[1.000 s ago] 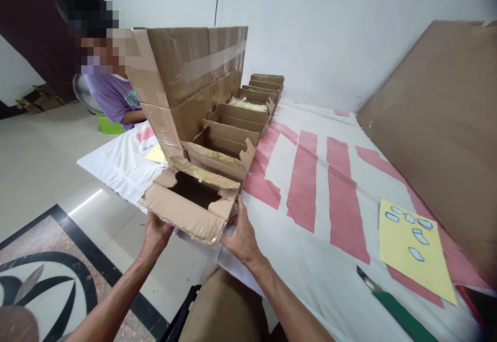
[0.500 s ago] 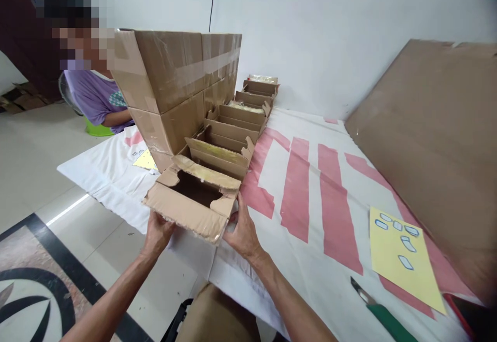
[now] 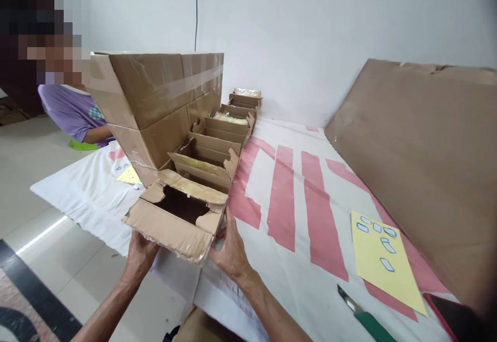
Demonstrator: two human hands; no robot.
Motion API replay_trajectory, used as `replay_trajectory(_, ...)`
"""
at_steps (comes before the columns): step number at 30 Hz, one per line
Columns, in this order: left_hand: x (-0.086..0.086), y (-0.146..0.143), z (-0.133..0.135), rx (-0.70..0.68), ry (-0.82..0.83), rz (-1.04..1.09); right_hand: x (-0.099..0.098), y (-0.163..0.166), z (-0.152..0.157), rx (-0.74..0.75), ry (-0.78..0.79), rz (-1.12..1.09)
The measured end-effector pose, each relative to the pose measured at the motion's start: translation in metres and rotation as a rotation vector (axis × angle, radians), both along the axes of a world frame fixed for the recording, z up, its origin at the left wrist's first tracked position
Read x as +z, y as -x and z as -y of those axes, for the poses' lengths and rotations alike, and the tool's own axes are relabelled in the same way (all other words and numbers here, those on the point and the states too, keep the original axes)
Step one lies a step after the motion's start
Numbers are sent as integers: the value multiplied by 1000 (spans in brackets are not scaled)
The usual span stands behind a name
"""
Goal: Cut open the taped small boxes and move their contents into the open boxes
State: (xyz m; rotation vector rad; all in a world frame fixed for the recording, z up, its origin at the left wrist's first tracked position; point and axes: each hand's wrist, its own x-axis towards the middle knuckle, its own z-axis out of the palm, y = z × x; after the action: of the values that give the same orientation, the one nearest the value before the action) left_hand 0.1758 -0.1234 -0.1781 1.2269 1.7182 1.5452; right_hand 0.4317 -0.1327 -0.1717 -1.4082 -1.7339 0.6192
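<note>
An open-topped cardboard box (image 3: 171, 230) stands at the near end of a row, its front flap hanging out over the table edge and its inside dark. My left hand (image 3: 140, 256) grips it low at the near left, with the fingertips hidden under the flap. On the right side, my right hand (image 3: 232, 251) holds the same box, thumb and fingers against its lower corner. Directly behind it sits another open cardboard box (image 3: 202, 168) with a torn, yellowish flap.
Stacked taped cartons (image 3: 151, 90) form a wall on the left; beyond it sits a person in a purple shirt (image 3: 68, 109). On the white-and-pink cloth (image 3: 252, 274) lie a green-handled utility knife (image 3: 365, 318), a yellow sheet with stickers (image 3: 384, 274) and a red-edged dark object (image 3: 452, 318). A large cardboard panel (image 3: 419, 140) leans at right.
The view has shifted, so everything appears lower and further left. Both hands keep the same hold on the near box, which stays at the end of the row.
</note>
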Motion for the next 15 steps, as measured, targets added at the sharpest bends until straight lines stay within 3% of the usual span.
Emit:
replay_trajectory(9, -5, 6, 3, 5, 63, -25, -2, 6, 1, 32, 82, -106)
replay_trajectory(15, 1, -26, 22, -39, -3, 179, -5, 0, 19, 37, 135, -208)
